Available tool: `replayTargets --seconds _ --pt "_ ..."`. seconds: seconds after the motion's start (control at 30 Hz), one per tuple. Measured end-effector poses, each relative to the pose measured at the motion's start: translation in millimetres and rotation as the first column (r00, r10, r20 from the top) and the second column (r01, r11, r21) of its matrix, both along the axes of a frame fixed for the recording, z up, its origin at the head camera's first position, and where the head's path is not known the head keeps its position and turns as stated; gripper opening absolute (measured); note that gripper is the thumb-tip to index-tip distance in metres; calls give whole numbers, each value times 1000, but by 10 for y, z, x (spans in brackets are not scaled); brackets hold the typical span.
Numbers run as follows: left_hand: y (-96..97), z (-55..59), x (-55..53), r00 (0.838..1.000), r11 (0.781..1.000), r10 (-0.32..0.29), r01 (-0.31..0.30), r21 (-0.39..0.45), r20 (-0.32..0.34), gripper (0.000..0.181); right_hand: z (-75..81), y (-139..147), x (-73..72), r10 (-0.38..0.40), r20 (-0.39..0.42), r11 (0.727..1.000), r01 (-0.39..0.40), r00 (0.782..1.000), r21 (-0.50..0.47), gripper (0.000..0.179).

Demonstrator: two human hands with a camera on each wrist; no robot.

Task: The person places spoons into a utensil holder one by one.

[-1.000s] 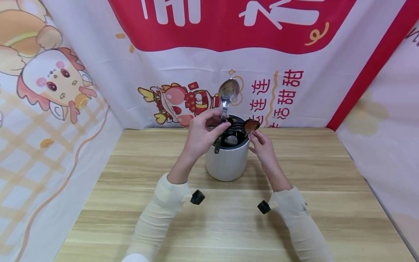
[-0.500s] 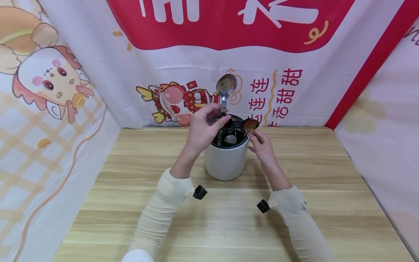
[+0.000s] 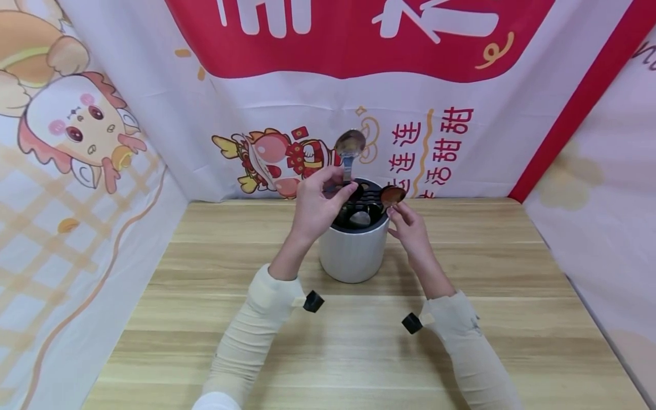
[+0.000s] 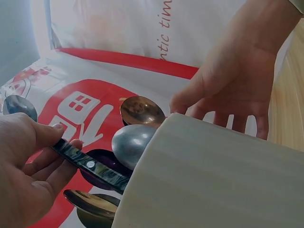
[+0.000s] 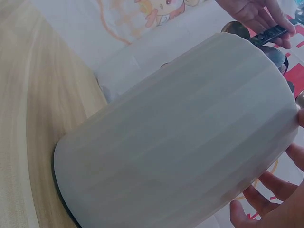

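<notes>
My left hand [image 3: 319, 206] pinches the dark patterned handle of a metal spoon [image 3: 349, 143] between thumb and fingers. The spoon's bowl points up, and in the left wrist view its handle [image 4: 97, 167] runs down into a white ribbed utensil holder [image 3: 353, 256]. The handle's lower end is hidden inside. On the holder's right side rests my right hand [image 3: 411, 228], its thumb at the rim and its fingers spread along the wall. Close to that thumb a bronze-coloured spoon [image 3: 392, 195] sticks up from the holder.
Other spoons, including a silver one [image 3: 360, 218], stand in the holder's dark divided insert. Wood-grain table [image 3: 348, 353] lies below. A printed cloth [image 3: 287, 102] hangs right behind the table, with more cloth at both sides.
The spoon in my left hand first rises a little, then sinks, and its handle end goes from outside the holder's front rim to inside. My right hand stays at the holder.
</notes>
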State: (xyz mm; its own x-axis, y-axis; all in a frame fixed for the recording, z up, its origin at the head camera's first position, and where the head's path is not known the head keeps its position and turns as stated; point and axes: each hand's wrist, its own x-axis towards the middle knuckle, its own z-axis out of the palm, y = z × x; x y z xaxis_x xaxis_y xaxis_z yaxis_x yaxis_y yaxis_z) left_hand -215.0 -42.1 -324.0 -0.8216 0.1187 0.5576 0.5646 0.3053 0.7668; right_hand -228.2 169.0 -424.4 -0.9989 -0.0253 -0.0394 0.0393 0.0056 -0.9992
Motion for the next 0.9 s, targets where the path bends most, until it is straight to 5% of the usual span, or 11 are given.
replayTargets --seconds 0.63,0.9 --pt "-48 -23 -10 998 996 37 -33 -89 44 19 2 8 -6 -6 -1 1000 6 1000 5 48" --pt "-69 -43 -32 998 987 68 -65 -149 13 18 4 13 -25 5 -1 1000 -5 1000 14 49"
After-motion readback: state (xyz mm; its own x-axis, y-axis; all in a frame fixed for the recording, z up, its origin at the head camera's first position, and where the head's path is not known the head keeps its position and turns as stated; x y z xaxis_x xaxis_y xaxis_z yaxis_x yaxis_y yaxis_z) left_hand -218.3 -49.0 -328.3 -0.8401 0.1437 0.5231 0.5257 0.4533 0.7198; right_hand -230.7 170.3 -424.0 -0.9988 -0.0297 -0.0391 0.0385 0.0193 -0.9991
